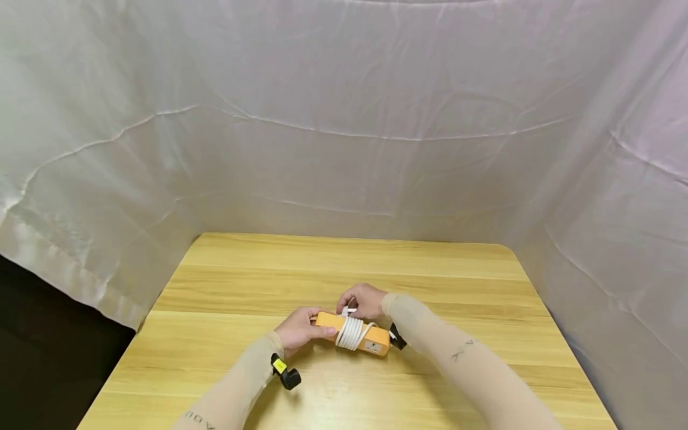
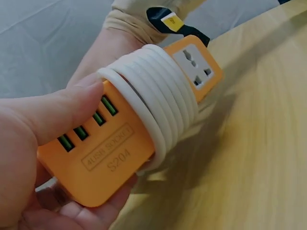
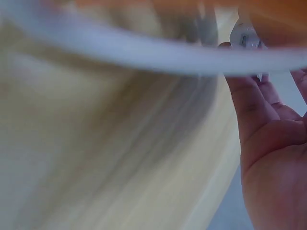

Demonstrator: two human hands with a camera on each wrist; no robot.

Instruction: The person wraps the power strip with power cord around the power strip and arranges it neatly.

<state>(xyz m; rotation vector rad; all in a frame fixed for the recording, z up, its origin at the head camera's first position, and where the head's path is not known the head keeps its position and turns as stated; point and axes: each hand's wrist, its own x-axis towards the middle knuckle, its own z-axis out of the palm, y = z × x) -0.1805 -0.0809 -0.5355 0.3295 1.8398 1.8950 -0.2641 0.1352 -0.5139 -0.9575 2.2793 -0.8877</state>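
Note:
An orange power strip (image 1: 325, 320) is held a little above the wooden table, with a white cord (image 1: 350, 333) wound several times round its middle. My left hand (image 1: 295, 330) grips its left end, thumb lying over the USB ports (image 2: 98, 118) and fingers underneath. Beyond the coil, a socket face (image 2: 194, 65) shows at the strip's other end. My right hand (image 1: 366, 300), behind the strip, pinches the white plug (image 1: 347, 311) of the cord. In the right wrist view the plug (image 3: 245, 39) sits at the fingertips, partly hidden by the blurred strip and cord.
Pale wood table (image 1: 258, 269) lies beneath both hands. Grey cloth (image 1: 333, 167) hangs behind it and at both sides. A black camera (image 1: 290, 378) is strapped to the left wrist, and another black mount (image 1: 398, 338) shows under the right wrist.

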